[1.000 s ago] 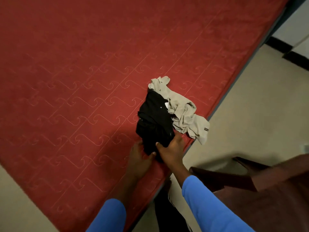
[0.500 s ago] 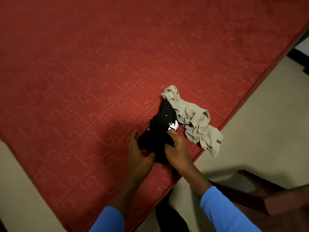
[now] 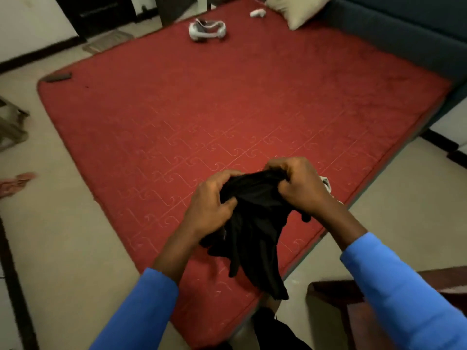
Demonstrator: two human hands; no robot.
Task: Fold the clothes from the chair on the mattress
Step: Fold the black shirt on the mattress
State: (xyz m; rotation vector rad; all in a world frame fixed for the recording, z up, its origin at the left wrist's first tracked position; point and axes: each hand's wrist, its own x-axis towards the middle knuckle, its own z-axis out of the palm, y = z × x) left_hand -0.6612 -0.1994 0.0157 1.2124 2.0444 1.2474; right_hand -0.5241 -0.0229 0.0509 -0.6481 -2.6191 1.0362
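The left hand (image 3: pixel 211 199) and right hand (image 3: pixel 301 183) are gripping the black garment (image 3: pixel 252 223) by its bunched top, fingers (image 3: pixel 290 166) curled in; it is hanging lengthwise downward above the near edge of the mattress (image 3: pixel 202 109).

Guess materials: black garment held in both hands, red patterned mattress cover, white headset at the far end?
Black garment: thin soft fabric, matte, maybe a light knit; hangs in limp folds from the left hand and right hand.
Red patterned mattress: quilted textile cover, matte; stitched scroll lines show.
White headset: probably hard plastic, smooth shell with slight sheen; too blurred for more.
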